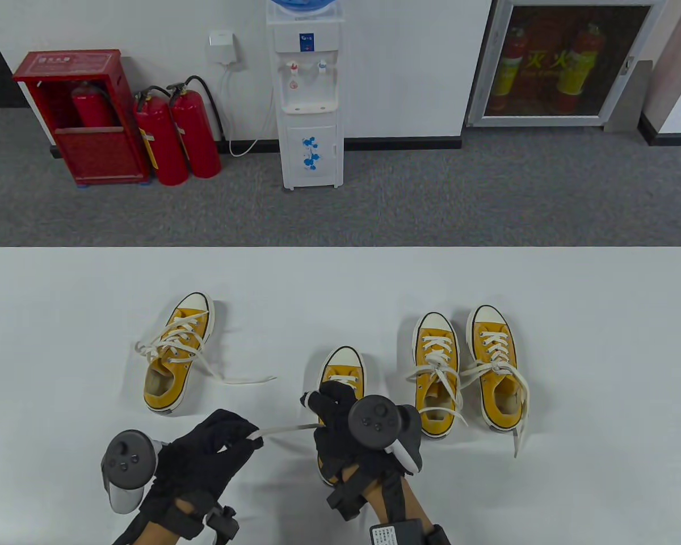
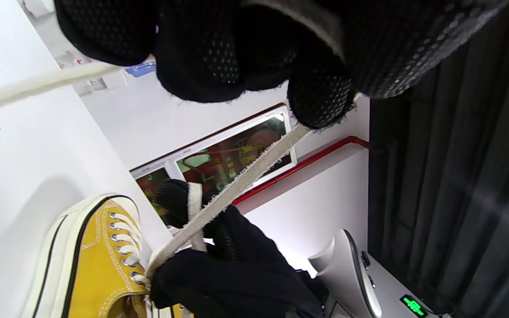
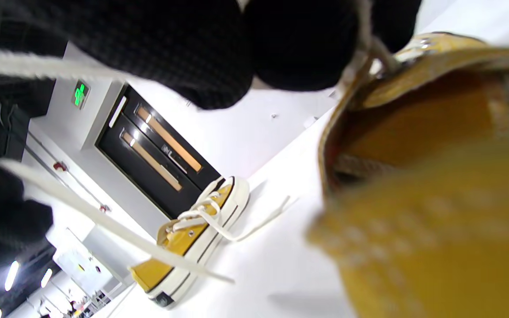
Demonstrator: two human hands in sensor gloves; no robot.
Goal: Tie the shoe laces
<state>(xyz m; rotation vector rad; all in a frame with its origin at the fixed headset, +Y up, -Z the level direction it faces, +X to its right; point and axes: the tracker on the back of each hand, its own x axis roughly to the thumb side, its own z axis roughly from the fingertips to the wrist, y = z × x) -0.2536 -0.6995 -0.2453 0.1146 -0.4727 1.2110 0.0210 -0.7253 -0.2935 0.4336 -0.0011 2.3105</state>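
Several yellow canvas shoes with white laces stand on the white table (image 1: 573,295). The middle shoe (image 1: 340,369) lies under my right hand (image 1: 329,406), which holds a loop of its lace over the tongue. My left hand (image 1: 235,437) pinches the other lace end (image 1: 286,428), stretched taut to the left of the shoe. In the left wrist view the taut lace (image 2: 237,185) runs from my fingertips (image 2: 320,101) down to the shoe's eyelets (image 2: 124,247). The right wrist view shows the shoe's opening (image 3: 413,132) close up, blurred.
An untied shoe (image 1: 179,352) lies at the left with a lace trailing right; it also shows in the right wrist view (image 3: 197,234). A pair of shoes (image 1: 465,369) with loose laces stands at the right. Beyond the table's far edge are a water dispenser (image 1: 309,96) and fire extinguishers (image 1: 176,136).
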